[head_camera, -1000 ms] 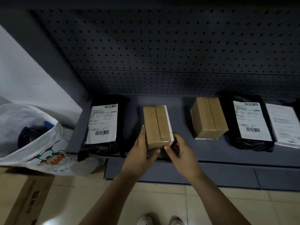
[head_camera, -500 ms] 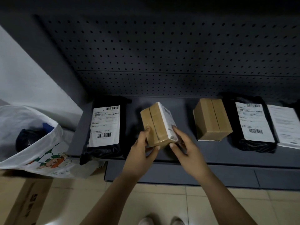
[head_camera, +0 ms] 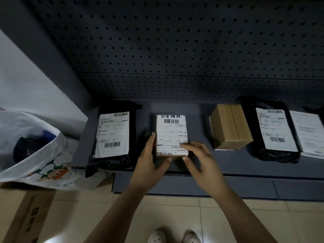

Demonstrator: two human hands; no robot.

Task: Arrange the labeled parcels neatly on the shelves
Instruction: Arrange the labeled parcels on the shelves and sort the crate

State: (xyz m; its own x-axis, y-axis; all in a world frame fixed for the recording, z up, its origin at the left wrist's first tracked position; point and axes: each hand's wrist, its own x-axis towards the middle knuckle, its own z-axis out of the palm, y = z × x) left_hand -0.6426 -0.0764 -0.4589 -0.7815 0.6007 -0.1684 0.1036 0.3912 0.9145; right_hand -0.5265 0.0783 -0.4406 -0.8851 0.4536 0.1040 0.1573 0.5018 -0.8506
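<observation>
A small cardboard parcel (head_camera: 171,130) lies flat on the grey bottom shelf (head_camera: 198,155) with its white shipping label facing up. My left hand (head_camera: 149,160) holds its near left corner, fingers along the left side and thumb across the front face. On the near right corner, my right hand (head_camera: 201,160) lays its fingers over the label with the thumb at the front edge. To the left lies a black bag parcel (head_camera: 112,134), label up. To the right stand a plain brown box (head_camera: 229,127), another black labeled parcel (head_camera: 275,130) and a white parcel (head_camera: 308,132).
A pegboard back panel rises behind the shelf. On the floor at the left sits a white plastic bag (head_camera: 35,155) with dark items inside, resting on a cardboard carton (head_camera: 21,216). My shoes (head_camera: 173,237) stand on the tiled floor below.
Both hands turned the small parcel from its taped brown side over to its label side and set it flat on the shelf.
</observation>
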